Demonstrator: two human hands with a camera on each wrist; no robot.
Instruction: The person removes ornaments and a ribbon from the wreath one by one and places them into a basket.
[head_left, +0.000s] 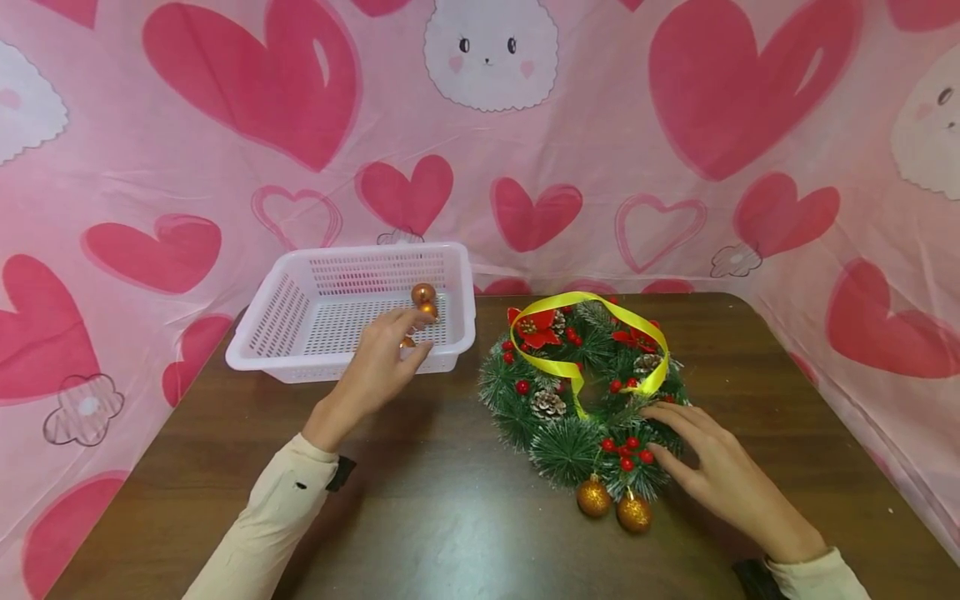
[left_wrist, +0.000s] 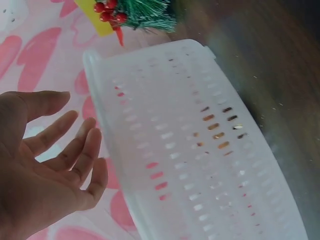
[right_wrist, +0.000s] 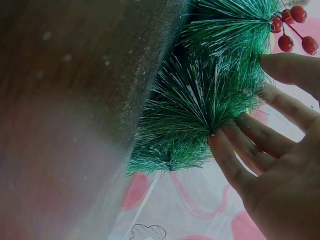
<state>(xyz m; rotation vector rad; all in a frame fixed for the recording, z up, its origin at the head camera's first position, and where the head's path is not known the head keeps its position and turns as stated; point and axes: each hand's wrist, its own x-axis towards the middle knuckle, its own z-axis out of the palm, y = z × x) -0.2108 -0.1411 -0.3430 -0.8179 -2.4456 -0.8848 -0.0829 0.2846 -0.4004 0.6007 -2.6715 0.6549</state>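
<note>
My left hand (head_left: 381,358) hovers over the near side of a white plastic basket (head_left: 281,367), fingers loosely bent and nothing in them. Inside the basket lie orange-gold baubles (head_left: 423,293), one partly hidden behind the hand. In the left wrist view the fingers (left_wrist: 82,145) are above the basket's rim. My right hand (head_left: 712,462) touches the right side of a green Christmas wreath (head_left: 566,450), its fingers nearly straight against the needles (right_wrist: 210,100). Two glittery gold baubles (head_left: 594,497) hang at the wreath's near edge, beside red berries (head_left: 626,454).
A yellow ribbon (head_left: 592,298) loops over the wreath, which also bears a red poinsettia (head_left: 536,327) and pinecones (head_left: 548,405). Both wreath and basket stand on a dark brown wooden table (head_left: 450,533). Behind it hangs a pink cloth (head_left: 480,150) with hearts.
</note>
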